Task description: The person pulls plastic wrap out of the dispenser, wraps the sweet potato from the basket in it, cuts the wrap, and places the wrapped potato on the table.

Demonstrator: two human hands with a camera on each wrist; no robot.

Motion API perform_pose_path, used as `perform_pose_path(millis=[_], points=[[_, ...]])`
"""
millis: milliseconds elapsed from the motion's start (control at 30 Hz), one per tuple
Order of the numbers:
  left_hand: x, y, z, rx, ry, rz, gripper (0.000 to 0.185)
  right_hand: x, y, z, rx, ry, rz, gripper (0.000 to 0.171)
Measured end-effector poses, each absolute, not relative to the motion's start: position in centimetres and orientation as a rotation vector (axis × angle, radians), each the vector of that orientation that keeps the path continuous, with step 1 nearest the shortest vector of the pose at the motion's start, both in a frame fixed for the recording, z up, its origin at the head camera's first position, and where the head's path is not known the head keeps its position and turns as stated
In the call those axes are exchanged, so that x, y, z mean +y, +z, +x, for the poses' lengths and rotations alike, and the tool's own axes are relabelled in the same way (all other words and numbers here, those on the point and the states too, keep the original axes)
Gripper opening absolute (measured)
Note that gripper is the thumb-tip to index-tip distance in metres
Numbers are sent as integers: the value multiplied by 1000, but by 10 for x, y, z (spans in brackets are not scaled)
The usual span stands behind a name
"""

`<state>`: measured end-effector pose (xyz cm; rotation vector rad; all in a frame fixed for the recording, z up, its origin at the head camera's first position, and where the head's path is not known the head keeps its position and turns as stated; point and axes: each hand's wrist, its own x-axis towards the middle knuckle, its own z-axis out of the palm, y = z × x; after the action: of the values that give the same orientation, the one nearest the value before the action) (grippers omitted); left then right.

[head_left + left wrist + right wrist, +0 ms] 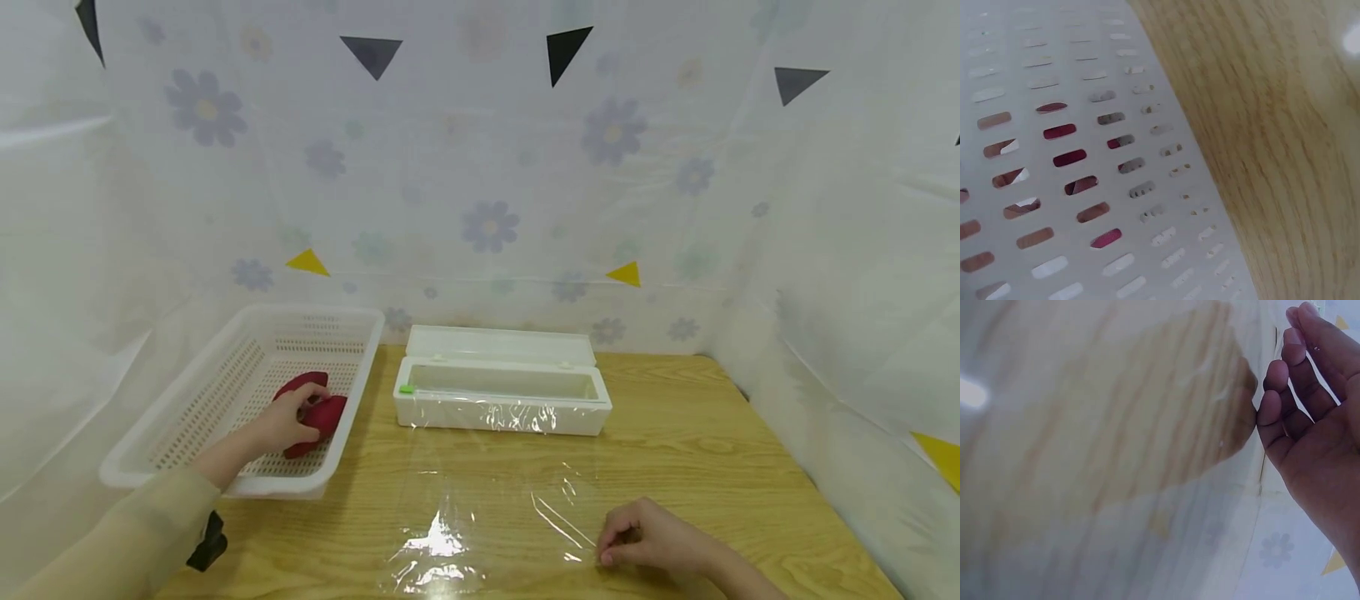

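**Red root in basket, film sheet on table**

Left hand (pixel 281 427) in white basket (pixel 187 417), lower left of frame, fingers curled round dark red root (pixel 318 412), prob. sweet potato. Looks firm, moderately heavy, dry skin, not slippery; best gripped round thick middle. Right hand (pixel 652 540), lower right, fingertips pressing edge of cling film (pixel 480 517); grasping nothing. Film thin, limp, clingy, tears easily. Dispenser box (pixel 502 392) lid up, centre frame.
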<state>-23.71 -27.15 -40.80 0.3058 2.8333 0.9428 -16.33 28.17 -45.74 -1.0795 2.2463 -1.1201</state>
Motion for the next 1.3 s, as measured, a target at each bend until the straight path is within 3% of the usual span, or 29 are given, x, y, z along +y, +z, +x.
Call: perform_pose_path(millis=[633, 1300], points=[[-283, -368, -228, 2762, 1214, 303, 54, 281, -460, -163, 2207, -1165, -1119, 6], [-250, -301, -204, 2802, 1154, 388, 56, 281, -458, -163, 2187, -1170, -1139, 10]])
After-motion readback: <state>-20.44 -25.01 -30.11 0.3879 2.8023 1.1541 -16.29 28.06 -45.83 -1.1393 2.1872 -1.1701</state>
